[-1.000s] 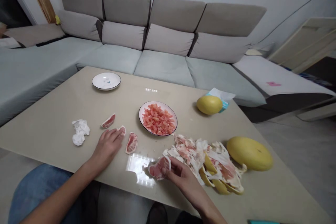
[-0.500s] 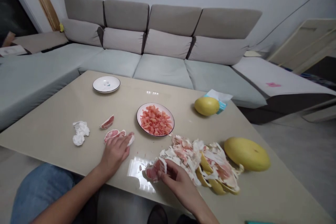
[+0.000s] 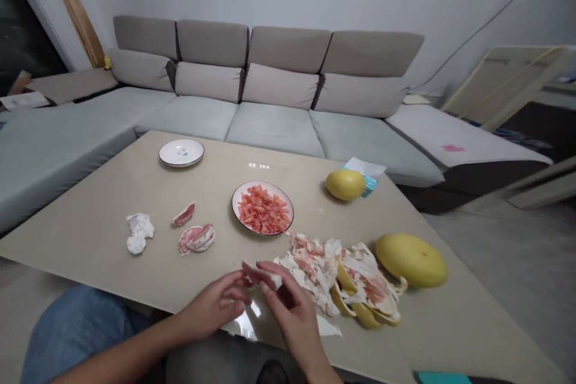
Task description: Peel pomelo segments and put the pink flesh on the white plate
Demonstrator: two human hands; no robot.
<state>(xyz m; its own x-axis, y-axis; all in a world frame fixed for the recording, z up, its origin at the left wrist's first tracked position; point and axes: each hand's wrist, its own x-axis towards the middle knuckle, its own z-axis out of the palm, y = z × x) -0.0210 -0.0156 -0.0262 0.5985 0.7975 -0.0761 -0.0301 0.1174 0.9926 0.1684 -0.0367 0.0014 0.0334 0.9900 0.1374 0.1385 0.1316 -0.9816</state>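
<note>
Over the table's near edge, my right hand (image 3: 292, 312) pinches a peeled pomelo segment (image 3: 261, 276) with pink flesh and whitish membrane. My left hand (image 3: 216, 303) is at the segment's left end, its fingertips against or very close to it. Its thumb stands apart from the curved fingers. Farther left lie more pomelo segments (image 3: 198, 239), two close together, and a single segment (image 3: 183, 215) beyond them. A dark-rimmed white plate (image 3: 238, 223) ahead of my hands holds a heap of pink pomelo pulp (image 3: 264, 209). Right of my hands spreads a pile of torn membranes and yellow peel (image 3: 344, 282).
Whole yellow pomelos stand on the right, one near (image 3: 411, 260) and one farther back (image 3: 345, 185) against a tissue pack (image 3: 369, 183). Crumpled tissue (image 3: 140, 232) lies left. A second white plate (image 3: 181, 153) sits at the far left corner. A grey sofa (image 3: 274, 126) lines the table's far side.
My left hand has drawn back from the segments on the table and come over beside my right hand. My right hand has raised its segment slightly and tilted it.
</note>
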